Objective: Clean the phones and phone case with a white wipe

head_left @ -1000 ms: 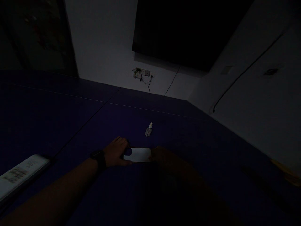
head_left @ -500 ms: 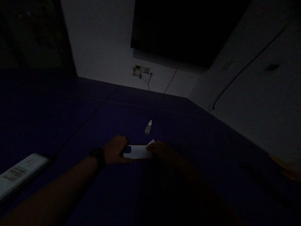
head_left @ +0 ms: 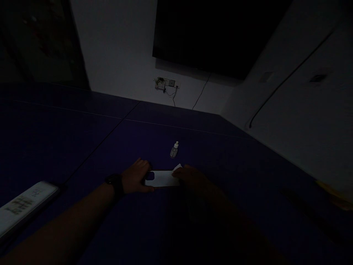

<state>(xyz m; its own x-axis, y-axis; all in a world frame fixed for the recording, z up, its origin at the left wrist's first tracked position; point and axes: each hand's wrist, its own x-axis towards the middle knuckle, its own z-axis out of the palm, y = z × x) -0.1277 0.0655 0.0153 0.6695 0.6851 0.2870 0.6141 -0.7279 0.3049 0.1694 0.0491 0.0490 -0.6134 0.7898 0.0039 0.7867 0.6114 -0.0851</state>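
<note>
A pale phone case (head_left: 164,179) with a camera cutout at its left end lies on the dark blue surface. My left hand (head_left: 137,176), a dark watch on its wrist, grips the left end between thumb and fingers. Over the right end, my right hand (head_left: 190,177) pinches a small white cloth or tissue (head_left: 178,167) against the case; much of this hand is lost in shadow. Just beyond the case stands a small clear dropper bottle (head_left: 174,151) with a white top.
A white power strip (head_left: 26,206) with a dark cord lies at the left. Behind the blue surface (head_left: 129,143), a wall holds sockets (head_left: 167,82) with wires and a large black screen (head_left: 215,36). Something yellowish (head_left: 333,193) rests at the far right.
</note>
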